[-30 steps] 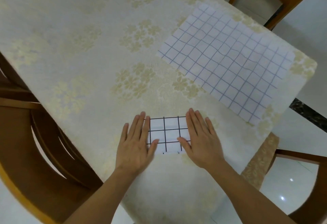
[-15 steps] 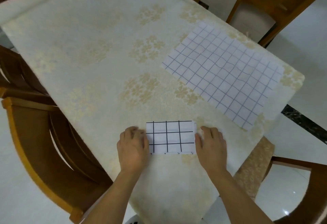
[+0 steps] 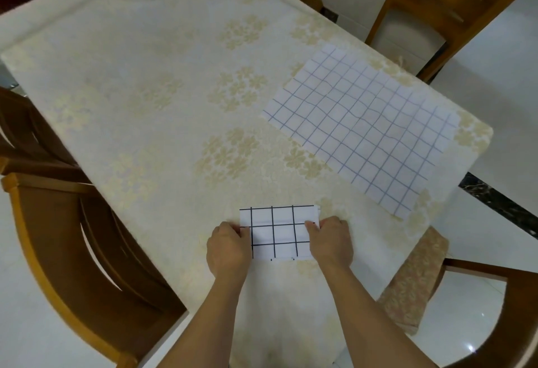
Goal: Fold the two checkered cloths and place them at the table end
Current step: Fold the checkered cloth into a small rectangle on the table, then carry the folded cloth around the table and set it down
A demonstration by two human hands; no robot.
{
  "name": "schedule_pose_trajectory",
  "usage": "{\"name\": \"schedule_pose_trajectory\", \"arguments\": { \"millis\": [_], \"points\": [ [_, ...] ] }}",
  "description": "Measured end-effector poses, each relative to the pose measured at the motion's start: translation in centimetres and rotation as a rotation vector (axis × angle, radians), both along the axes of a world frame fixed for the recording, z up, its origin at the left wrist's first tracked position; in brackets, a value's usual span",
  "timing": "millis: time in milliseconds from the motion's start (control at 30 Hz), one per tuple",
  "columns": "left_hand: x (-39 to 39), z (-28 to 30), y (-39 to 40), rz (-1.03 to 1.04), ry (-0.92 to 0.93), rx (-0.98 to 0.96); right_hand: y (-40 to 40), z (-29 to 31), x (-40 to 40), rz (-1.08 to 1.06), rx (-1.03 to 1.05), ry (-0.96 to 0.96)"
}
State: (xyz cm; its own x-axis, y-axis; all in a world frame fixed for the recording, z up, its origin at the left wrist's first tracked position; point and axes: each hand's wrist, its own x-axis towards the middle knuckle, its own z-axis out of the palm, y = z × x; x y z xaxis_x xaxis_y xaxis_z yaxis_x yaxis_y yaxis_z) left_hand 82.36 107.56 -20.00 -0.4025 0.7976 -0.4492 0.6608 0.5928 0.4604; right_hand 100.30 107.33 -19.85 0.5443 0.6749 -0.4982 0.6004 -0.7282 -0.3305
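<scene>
lying crosswise, folded cloth [image 3: 276, 232] between hands [image 3: 228, 247] [image 3: 330, 241].

No text, label, brand, number or sign can be read anywhere in the head view. The only markings are patterns: black grid lines on the folded cloth [image 3: 276, 232], thinner blue-violet grid lines on the spread cloth [image 3: 361, 129], and pale gold flower clusters woven into the tablecloth [image 3: 145, 82] (none of these forms a letter or a digit). A few short dark ticks along the folded cloth's near edge are only cut-off grid lines.
</scene>
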Motion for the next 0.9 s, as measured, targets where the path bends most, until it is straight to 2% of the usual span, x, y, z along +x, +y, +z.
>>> {"name": "schedule_pose_trajectory", "arguments": {
  "millis": [133,267,467,567,733,900],
  "points": [
    [0.2,0.3,0.0,0.028,-0.033,0.018,0.1,0.1,-0.5,-0.022,-0.003,0.029],
    [0.2,1.5,-0.4,0.082,-0.2,0.071,-0.6,0.4,-0.4,-0.06,0.098,0.088],
    [-0.6,3.5,-0.5,0.163,-0.493,0.125,-1.8,2.9,0.8,-0.217,0.296,0.393],
    [-1.0,5.3,-0.8,0.126,-0.614,0.146,-2.2,4.6,1.4,-0.271,0.345,0.57],
    [-2.0,7.9,-1.5,0.118,-0.697,0.163,-2.9,8.1,1.6,-0.221,0.375,0.663],
    [-1.8,10.6,-1.9,0.037,-0.651,0.276,-3.9,11.1,0.6,-0.194,0.502,0.661]
  ]
}}
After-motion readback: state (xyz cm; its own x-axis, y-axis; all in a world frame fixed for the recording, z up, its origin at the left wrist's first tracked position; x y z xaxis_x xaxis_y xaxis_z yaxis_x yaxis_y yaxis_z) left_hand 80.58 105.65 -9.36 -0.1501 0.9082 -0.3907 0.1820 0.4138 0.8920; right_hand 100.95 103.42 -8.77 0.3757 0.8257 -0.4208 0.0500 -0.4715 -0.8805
